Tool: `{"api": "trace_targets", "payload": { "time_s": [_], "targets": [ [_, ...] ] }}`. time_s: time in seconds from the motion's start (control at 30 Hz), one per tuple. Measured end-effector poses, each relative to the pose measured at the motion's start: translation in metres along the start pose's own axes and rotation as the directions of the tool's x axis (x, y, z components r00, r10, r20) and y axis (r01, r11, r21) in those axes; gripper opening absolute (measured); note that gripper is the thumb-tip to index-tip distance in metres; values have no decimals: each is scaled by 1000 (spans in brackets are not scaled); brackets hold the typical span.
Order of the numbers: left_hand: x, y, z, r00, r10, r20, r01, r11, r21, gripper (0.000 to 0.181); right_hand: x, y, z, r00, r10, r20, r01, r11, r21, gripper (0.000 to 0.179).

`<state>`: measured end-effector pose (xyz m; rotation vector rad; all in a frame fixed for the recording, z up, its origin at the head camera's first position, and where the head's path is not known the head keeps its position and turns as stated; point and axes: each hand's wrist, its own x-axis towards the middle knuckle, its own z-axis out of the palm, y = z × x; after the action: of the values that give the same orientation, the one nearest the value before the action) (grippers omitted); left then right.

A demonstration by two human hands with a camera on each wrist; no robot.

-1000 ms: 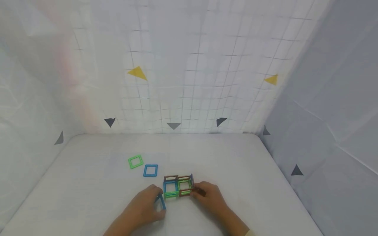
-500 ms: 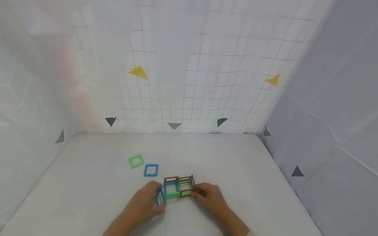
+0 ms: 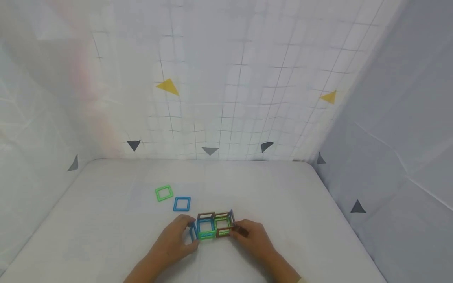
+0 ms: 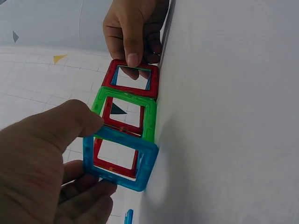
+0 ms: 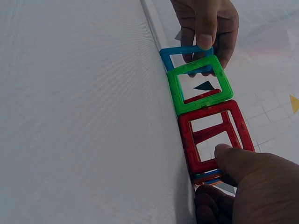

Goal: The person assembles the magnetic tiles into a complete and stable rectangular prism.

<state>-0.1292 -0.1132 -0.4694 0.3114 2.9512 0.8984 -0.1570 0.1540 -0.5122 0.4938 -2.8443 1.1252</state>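
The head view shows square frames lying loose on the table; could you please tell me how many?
2: a green frame, and a blue frame to its right, nearer the joined frames. Others might be hidden.

Joined frames; free tabletop behind

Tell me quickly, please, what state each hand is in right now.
Left hand: closed, holding a blue square frame by its edges.
Right hand: closed, holding a red square frame.
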Motion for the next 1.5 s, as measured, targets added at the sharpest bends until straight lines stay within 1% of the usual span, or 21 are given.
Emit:
{"api": "trace_targets", "payload": {
  "time_s": [0.1, 0.23, 0.33, 0.5, 0.63, 0.77, 0.87, 1.07, 1.33, 1.5],
  "targets": [
    [1, -2, 2, 1000, 11, -14, -11, 1000, 2, 57, 0, 1, -1, 1000, -7, -3, 7, 1000, 0, 30],
    [1, -3, 2, 999, 32, -10, -32, 999, -13, 56, 0, 1, -1, 1000, -11, -3, 11, 1000, 10, 29],
    [1, -4, 1, 999, 41, 8, -40, 998, -51, 56, -1, 0, 0, 1000, -10, -4, 10, 1000, 8, 29],
    [2, -10, 2, 998, 57, 32, -52, 991, -125, 56, -1, 0, 0, 1000, 5, 4, -5, 1000, -4, 28],
    [3, -15, 5, 997, 71, 31, -64, 984, -168, 57, -2, 0, 1, 1000, 14, 7, -14, 1000, -13, 28],
    [4, -17, 6, 997, 72, 16, -68, 978, -198, 57, -2, -1, 1, 1000, -9, -4, 9, 1000, -9, 27],
    [4, -17, 6, 997, 75, 11, -71, 976, -203, 57, -2, -2, -1, 1000, -24, -6, 24, 1000, -4, 25],
    [4, -18, 5, 997, 71, 28, -63, 974, -216, 57, -1, -4, -2, 1000, -19, 11, 18, 1000, 10, 25],
    [4, -22, 4, 999, 28, 44, -20, 986, -168, 58, -1, -4, -2, 1000, -11, 12, 11, 1000, 15, 21],
    [5, -23, 7, 998, 37, 51, -28, 984, -177, 57, -1, -3, -2, 1000, -19, 9, 19, 1000, 25, 18]
  ]
}}
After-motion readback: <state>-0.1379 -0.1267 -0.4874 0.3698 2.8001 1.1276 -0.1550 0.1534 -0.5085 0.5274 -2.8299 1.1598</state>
